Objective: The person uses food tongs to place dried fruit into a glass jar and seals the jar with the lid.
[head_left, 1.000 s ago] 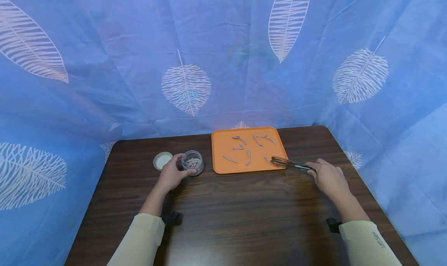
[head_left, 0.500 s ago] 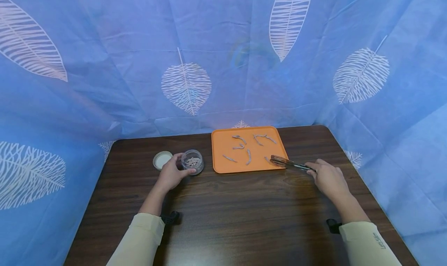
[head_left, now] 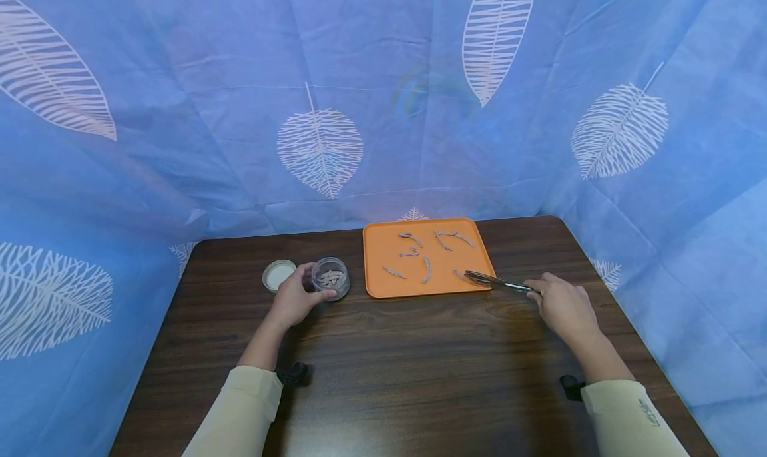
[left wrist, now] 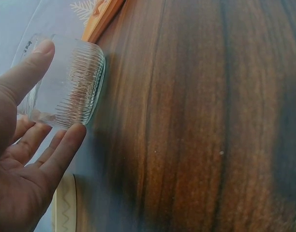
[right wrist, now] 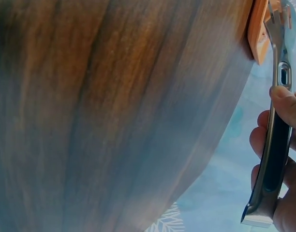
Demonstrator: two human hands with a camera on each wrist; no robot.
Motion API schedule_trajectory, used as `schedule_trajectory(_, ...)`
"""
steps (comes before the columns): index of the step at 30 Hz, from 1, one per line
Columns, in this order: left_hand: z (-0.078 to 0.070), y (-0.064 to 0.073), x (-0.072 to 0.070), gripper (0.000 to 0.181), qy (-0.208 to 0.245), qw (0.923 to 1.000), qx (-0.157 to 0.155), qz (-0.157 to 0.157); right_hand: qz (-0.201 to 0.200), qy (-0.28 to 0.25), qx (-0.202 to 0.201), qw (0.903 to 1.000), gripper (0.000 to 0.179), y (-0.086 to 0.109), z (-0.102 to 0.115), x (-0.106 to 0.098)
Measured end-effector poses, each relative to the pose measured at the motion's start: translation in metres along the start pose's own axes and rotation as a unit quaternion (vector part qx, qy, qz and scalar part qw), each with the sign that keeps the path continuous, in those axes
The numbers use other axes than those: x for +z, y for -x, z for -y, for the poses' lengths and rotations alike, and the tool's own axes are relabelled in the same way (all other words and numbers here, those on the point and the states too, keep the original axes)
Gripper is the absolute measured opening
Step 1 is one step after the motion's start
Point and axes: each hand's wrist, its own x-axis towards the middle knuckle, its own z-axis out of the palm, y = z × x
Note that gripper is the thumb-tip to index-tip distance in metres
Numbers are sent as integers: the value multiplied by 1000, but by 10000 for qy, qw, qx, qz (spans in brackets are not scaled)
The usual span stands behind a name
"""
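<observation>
Tongs (right wrist: 275, 140) firmly gripped in the right hand (head_left: 563, 305), thumb on one side, fingers curled round the other, and the prongs are down at the near right corner of the orange tray (head_left: 374, 250), right up against a thin greyish strip (head_left: 458, 274); whether they have bitten on it, I cannot tell. Over on the other side, the left hand (head_left: 295, 300) has thumb and fingers around the clear jar (left wrist: 61, 67), just left of the tray, mouth up, with more pieces at its bottom and the lid (head_left: 279, 276) lying beyond that hand on the table (head_left: 389, 377). Now for technique: prongs either side of the strip, a gentle squeeze near its middle, since something so thin could snap or skid away. Watch that raised rim; a slightly steeper angle should clear it. A light, steady left hold ought to be plenty. The other strips (head_left: 427, 270) lie well apart from this one, so there's room to work.
</observation>
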Motion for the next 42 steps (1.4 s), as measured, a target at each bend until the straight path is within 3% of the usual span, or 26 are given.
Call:
schedule_trajectory(12,-1,0,0,93,-19,10000,-17,-10,-231,-182,1,9996,27,2,-3,7)
schedule_trajectory(23,0,0,-1,93,-4,10000,-17,1,-166,-395,203,9989,27,2,1,8)
schedule_trajectory(31,2,0,0,96,2,9999,146,10,-410,-441,40,9982,28,2,6,5)
schedule_trajectory(42,-1,1,0,93,-68,9999,118,-41,-516,-468,-130,9975,25,-7,24,0)
